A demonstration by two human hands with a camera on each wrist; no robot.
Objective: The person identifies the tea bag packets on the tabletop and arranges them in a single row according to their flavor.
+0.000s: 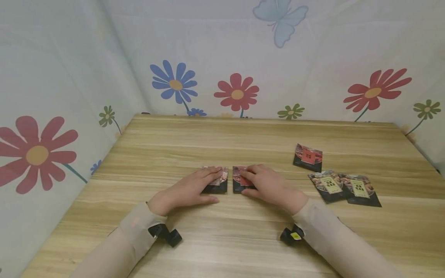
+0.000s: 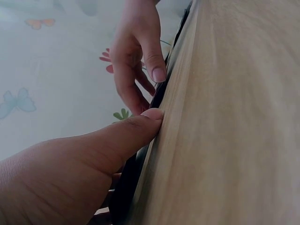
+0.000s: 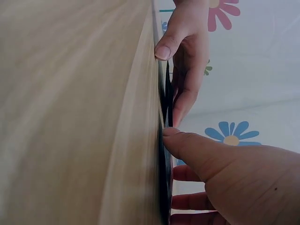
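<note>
Two flat, dark packets with food pictures lie side by side on the table in the head view, a narrow gap between them. On the left packet rests my left hand, its fingers lying across the top and its thumb on the wood at the near edge. My right hand rests on the right packet, which has a red label, fingers extended over it. From the wrist views, a thin black packet edge shows by the left thumb, and another black edge beneath the right fingers.
To the right on the wooden table lies a packet with a red label. Nearer to me, two packets with yellow labels, one left and one right, overlap slightly. A flowered cloth stands behind the table.
</note>
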